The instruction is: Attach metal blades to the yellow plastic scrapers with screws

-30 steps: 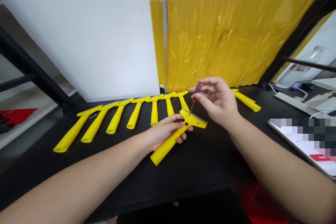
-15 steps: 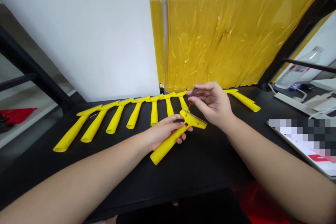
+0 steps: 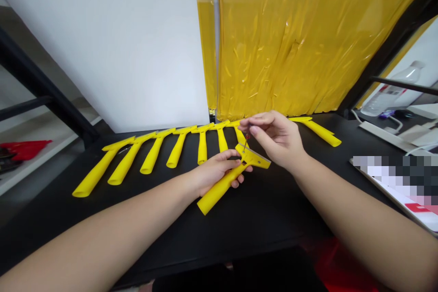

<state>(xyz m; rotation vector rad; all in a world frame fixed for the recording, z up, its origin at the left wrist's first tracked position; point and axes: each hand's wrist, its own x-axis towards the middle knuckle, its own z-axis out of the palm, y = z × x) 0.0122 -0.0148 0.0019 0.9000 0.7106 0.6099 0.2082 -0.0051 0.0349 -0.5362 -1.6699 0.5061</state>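
Note:
My left hand (image 3: 219, 171) is closed around the neck of a yellow scraper (image 3: 219, 190), whose hollow handle points down toward me. A thin metal blade edge runs along the far side of its wide head, and a screw shows near the head's right end. Pinched in the fingers of my right hand (image 3: 277, 139) is a small screwdriver (image 3: 246, 140), held upright with its tip at the screw on the left part of the head. Most of the screwdriver's handle is hidden by my fingers.
Several more yellow scrapers (image 3: 150, 157) lie in a row along the back of the black table (image 3: 273, 219). Another scraper (image 3: 325, 133) lies at the back right. A board (image 3: 386, 191) is at the right edge, and a plastic bottle (image 3: 393, 89) lies beyond the frame.
My right hand's fingers have turned around the screwdriver's handle and now cover more of it. The scraper stays in my left hand; the view has shifted slightly.

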